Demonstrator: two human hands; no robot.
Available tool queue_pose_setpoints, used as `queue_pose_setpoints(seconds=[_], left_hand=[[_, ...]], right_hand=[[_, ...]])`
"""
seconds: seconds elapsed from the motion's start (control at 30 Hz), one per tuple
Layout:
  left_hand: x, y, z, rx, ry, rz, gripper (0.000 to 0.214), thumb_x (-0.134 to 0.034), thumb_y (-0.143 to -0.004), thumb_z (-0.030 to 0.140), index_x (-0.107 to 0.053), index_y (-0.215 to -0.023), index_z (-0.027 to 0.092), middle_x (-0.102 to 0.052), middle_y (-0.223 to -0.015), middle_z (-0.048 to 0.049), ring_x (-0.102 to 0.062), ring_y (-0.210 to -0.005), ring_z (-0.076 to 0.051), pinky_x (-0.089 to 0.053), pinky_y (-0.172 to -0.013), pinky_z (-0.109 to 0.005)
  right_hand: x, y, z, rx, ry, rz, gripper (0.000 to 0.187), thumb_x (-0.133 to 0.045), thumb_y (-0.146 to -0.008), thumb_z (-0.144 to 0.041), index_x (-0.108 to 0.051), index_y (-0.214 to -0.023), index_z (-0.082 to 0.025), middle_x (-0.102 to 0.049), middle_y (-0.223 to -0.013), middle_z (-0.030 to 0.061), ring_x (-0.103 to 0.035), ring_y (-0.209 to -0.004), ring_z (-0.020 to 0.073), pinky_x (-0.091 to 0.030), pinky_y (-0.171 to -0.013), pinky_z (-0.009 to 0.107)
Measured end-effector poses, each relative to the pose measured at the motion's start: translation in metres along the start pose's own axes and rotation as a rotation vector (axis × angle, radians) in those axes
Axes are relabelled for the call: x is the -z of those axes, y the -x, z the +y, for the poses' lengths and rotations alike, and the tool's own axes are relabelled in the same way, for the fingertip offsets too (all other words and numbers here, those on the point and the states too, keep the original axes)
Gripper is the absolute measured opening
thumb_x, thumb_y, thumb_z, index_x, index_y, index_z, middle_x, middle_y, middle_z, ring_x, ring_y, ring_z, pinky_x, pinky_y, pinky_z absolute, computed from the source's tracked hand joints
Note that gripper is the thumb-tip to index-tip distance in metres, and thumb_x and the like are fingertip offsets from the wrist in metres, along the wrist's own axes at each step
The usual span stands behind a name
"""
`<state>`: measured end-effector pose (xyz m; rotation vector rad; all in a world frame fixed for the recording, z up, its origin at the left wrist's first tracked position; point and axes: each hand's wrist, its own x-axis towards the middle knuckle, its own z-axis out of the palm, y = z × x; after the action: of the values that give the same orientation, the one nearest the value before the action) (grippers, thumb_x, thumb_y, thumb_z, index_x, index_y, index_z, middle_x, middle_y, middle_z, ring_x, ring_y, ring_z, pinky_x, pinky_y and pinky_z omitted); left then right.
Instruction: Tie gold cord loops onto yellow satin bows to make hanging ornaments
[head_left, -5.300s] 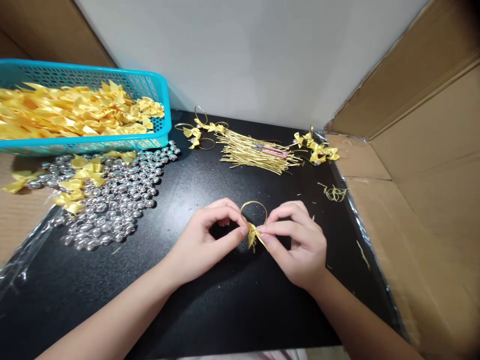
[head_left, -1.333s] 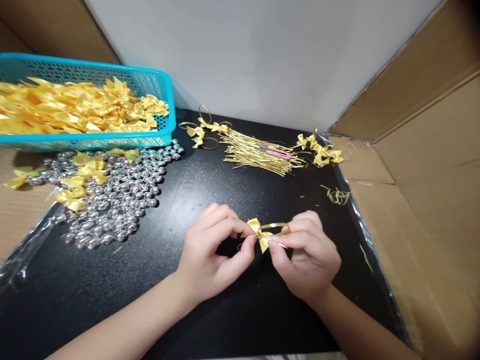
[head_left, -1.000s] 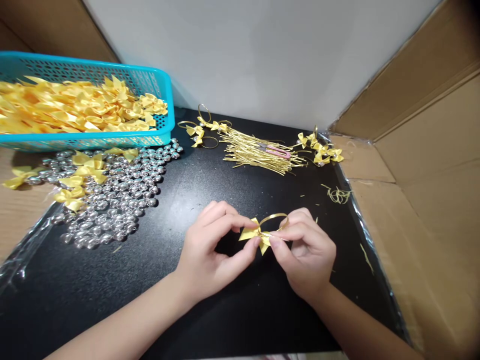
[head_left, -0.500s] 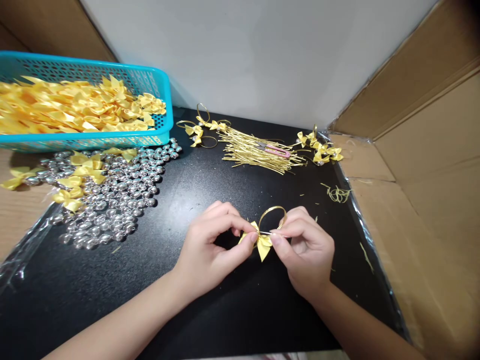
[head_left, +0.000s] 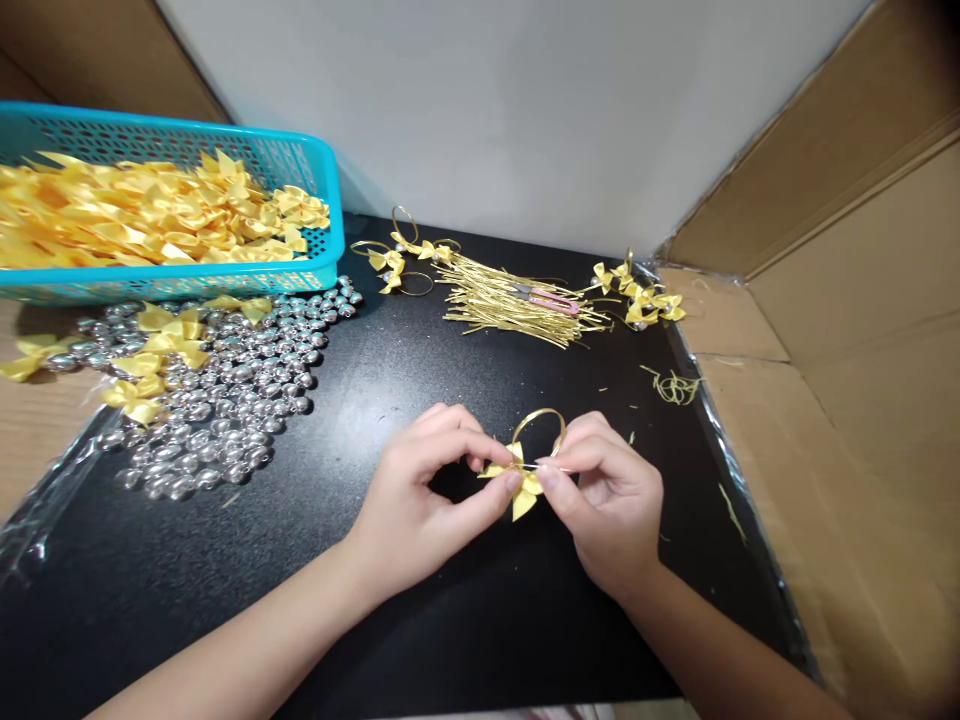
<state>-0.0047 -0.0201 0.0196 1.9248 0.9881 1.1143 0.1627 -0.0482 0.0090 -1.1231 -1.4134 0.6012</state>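
Note:
Over the black mat (head_left: 420, 380), my left hand (head_left: 420, 500) and my right hand (head_left: 611, 495) meet fingertip to fingertip. Both pinch a small yellow ribbon bow (head_left: 520, 488) with a gold cord loop (head_left: 541, 425) standing up from it. My left thumb and forefinger grip the bow's left side. On the right side, my thumb and forefinger pinch the loop's base. Both hands are closed.
A teal basket (head_left: 322, 215) full of yellow bows stands at the back left. Silver bells (head_left: 240, 385) lie heaped below it with loose bows (head_left: 161, 345). Gold cord strands (head_left: 510, 300) with pink-handled snips, finished bows (head_left: 645, 300) and cardboard walls (head_left: 847, 330) bound the far and right sides.
The gold loop has swung from lying flat toward the right to standing upright between my fingertips. Both hands stayed in place, turning the bow slightly.

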Motion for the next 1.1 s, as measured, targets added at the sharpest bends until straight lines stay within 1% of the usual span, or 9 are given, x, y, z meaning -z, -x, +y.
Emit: queue_pose_setpoints(seconds=[0.13,0.33,0.47,0.67,0.77,0.93,1.1], left_hand=[[-0.0006,0.0003,-0.0005,0.036,0.034,-0.002,0.010,-0.067,-0.078,0.012,-0.070,-0.071,0.018,-0.060,-0.062,0.0005,-0.056,-0.061,-0.012,-0.045,-0.059,-0.026],[-0.0011,-0.0017,-0.0006,0.101,0.064,-0.025,0.011,-0.066,-0.078,0.012,-0.069,-0.068,0.017,-0.058,-0.062,0.0006,-0.056,-0.061,-0.012,-0.045,-0.059,-0.025],[-0.0005,-0.0019,-0.0008,0.112,0.116,-0.037,0.014,-0.064,-0.079,0.012,-0.067,-0.067,0.017,-0.058,-0.061,0.0006,-0.054,-0.060,-0.012,-0.043,-0.056,-0.024],[0.0002,-0.0015,-0.0008,0.129,0.145,-0.063,0.014,-0.062,-0.082,0.013,-0.068,-0.069,0.017,-0.058,-0.062,0.0000,-0.054,-0.061,-0.012,-0.043,-0.055,-0.023],[0.0003,-0.0014,-0.0013,0.123,0.150,-0.071,0.016,-0.060,-0.083,0.012,-0.067,-0.069,0.017,-0.059,-0.063,-0.0005,-0.055,-0.060,-0.012,-0.043,-0.054,-0.023],[0.0010,-0.0013,-0.0019,0.112,0.137,-0.080,0.012,-0.061,-0.084,0.013,-0.069,-0.075,0.017,-0.059,-0.067,-0.0007,-0.056,-0.065,-0.012,-0.045,-0.059,-0.023],[0.0035,-0.0038,-0.0008,0.097,0.132,-0.121,0.019,-0.056,-0.086,0.014,-0.064,-0.069,0.017,-0.057,-0.064,0.0005,-0.054,-0.063,-0.012,-0.043,-0.060,-0.024]], right_hand=[[-0.0004,-0.0003,-0.0005,-0.004,0.000,-0.016,0.017,-0.067,-0.075,-0.010,-0.063,-0.064,-0.021,-0.060,-0.060,-0.0017,-0.052,-0.062,0.0142,-0.044,-0.058,0.031],[0.0011,-0.0009,0.0007,-0.071,-0.063,-0.043,0.016,-0.067,-0.076,-0.012,-0.062,-0.063,-0.021,-0.058,-0.060,-0.0019,-0.052,-0.062,0.0139,-0.043,-0.059,0.030],[0.0020,-0.0008,0.0030,-0.120,-0.140,-0.066,0.016,-0.067,-0.076,-0.013,-0.062,-0.063,-0.020,-0.057,-0.061,-0.0019,-0.052,-0.064,0.0138,-0.043,-0.060,0.030],[0.0029,-0.0006,0.0047,-0.145,-0.158,-0.067,0.016,-0.067,-0.074,-0.013,-0.061,-0.062,-0.020,-0.056,-0.063,-0.0016,-0.051,-0.064,0.0143,-0.043,-0.061,0.031],[0.0032,-0.0007,0.0047,-0.147,-0.158,-0.077,0.015,-0.067,-0.074,-0.013,-0.061,-0.062,-0.020,-0.056,-0.063,-0.0013,-0.051,-0.065,0.0142,-0.044,-0.062,0.031],[0.0031,-0.0016,0.0035,-0.129,-0.159,-0.085,0.016,-0.067,-0.074,-0.011,-0.061,-0.062,-0.020,-0.055,-0.061,-0.0024,-0.051,-0.063,0.0132,-0.042,-0.059,0.029],[0.0036,-0.0023,0.0019,-0.109,-0.147,-0.077,0.017,-0.066,-0.074,-0.008,-0.060,-0.062,-0.020,-0.057,-0.061,-0.0025,-0.051,-0.063,0.0132,-0.042,-0.059,0.029]])
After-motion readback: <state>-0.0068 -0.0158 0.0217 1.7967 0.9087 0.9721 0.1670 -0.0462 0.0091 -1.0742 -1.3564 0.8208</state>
